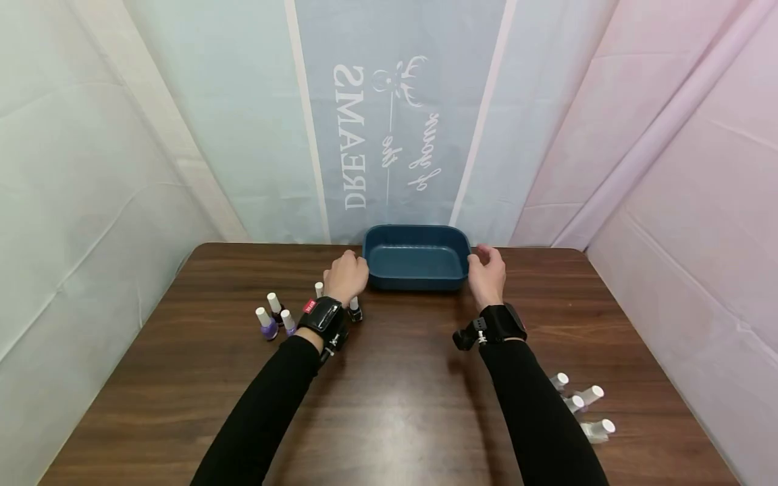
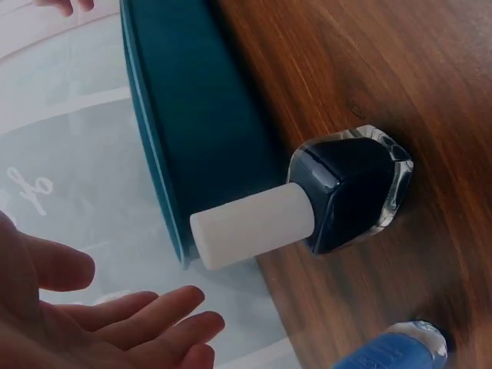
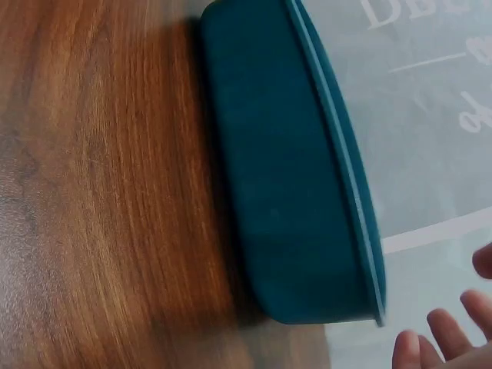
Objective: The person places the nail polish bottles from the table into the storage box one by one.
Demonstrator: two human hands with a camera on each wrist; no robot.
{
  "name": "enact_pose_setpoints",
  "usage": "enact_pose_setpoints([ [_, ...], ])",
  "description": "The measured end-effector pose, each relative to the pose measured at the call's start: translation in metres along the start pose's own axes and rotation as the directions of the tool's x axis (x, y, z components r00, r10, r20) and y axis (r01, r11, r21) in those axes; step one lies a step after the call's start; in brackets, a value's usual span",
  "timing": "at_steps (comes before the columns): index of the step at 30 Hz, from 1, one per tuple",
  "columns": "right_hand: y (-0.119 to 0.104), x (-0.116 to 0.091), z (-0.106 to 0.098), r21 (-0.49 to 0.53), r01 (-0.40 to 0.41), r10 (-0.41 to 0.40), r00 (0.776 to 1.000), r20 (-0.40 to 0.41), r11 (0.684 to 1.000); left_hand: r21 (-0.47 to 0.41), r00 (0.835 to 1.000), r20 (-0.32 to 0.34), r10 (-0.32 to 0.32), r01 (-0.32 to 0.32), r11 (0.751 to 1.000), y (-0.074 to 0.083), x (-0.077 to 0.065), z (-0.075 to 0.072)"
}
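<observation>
A dark teal rectangular tray [image 1: 417, 282] stands at the far edge of the table. My left hand [image 1: 347, 275] is beside its left end, fingers loosely bent with nothing between them in the left wrist view. At the right end is my right hand [image 1: 488, 275], its fingertips [image 3: 407, 350] near the tray's corner and the fingers relaxed. Whether either hand touches the tray I cannot tell. A dark nail polish bottle [image 2: 350, 192] with a white cap stands close to my left hand, and a blue nail polish bottle [image 2: 396, 350] is partly visible nearby.
Purple and dark nail polish bottles [image 1: 268, 329] with white caps stand left of my left wrist. Several white-capped bottles [image 1: 598, 430] are by my right forearm, partly hidden. Fabric curtains [image 1: 401, 135] hang behind and beside the brown wooden table [image 1: 389, 391].
</observation>
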State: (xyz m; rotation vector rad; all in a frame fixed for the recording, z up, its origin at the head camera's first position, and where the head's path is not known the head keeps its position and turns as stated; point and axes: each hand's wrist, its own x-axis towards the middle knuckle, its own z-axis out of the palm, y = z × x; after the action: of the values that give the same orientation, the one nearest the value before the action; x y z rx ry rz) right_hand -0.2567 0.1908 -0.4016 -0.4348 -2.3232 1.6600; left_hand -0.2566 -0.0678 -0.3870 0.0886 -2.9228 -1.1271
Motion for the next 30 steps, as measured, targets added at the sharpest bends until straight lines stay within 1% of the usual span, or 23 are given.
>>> enact_pose_setpoints([
  [2, 0.002, 0.003, 0.001, 0.0, -0.038, 0.038, 0.999, -0.011, 0.999, 0.011, 1.0, 0.012, -0.008, 0.008, 1.0, 0.002, 0.001, 0.002],
  [4, 0.005, 0.005, 0.002, -0.015, -0.057, 0.057, 0.998, -0.006, 0.998, 0.04, 1.0, 0.013, -0.009, 0.008, 0.999, 0.003, 0.002, 0.005],
  [8, 0.013, 0.008, 0.004, -0.095, -0.054, 0.057, 0.998, 0.034, 0.994, 0.119, 1.0, 0.015, 0.018, -0.02, 0.993, 0.001, 0.004, 0.012],
  [11, 0.018, 0.01, 0.003, -0.159, -0.043, 0.055, 0.996, 0.071, 0.986, 0.15, 0.999, 0.021, 0.04, -0.043, 0.988, -0.002, 0.005, 0.016],
  [15, 0.024, 0.012, 0.004, -0.198, -0.045, 0.067, 0.992, 0.108, 0.979, 0.136, 0.999, 0.029, 0.028, -0.032, 0.99, -0.002, 0.005, 0.02],
  [19, 0.028, 0.014, 0.005, -0.218, -0.041, 0.074, 0.986, 0.147, 0.975, 0.09, 0.999, 0.037, -0.007, 0.003, 0.996, 0.0, 0.007, 0.023],
  [21, 0.028, 0.015, 0.005, -0.228, -0.029, 0.069, 0.983, 0.169, 0.973, 0.075, 0.999, 0.038, -0.013, 0.01, 0.997, 0.001, 0.008, 0.024],
  [24, 0.028, 0.016, 0.006, -0.24, -0.008, 0.056, 0.979, 0.194, 0.971, 0.093, 1.0, 0.027, 0.008, -0.01, 0.996, 0.002, 0.01, 0.026],
  [28, 0.027, 0.02, 0.005, -0.26, 0.004, 0.054, 0.975, 0.216, 0.966, 0.173, 0.998, 0.01, 0.054, -0.055, 0.983, 0.002, 0.013, 0.03],
  [30, 0.026, 0.022, 0.004, -0.274, 0.011, 0.055, 0.971, 0.232, 0.962, 0.207, 0.998, 0.002, 0.067, -0.066, 0.976, 0.002, 0.015, 0.032],
])
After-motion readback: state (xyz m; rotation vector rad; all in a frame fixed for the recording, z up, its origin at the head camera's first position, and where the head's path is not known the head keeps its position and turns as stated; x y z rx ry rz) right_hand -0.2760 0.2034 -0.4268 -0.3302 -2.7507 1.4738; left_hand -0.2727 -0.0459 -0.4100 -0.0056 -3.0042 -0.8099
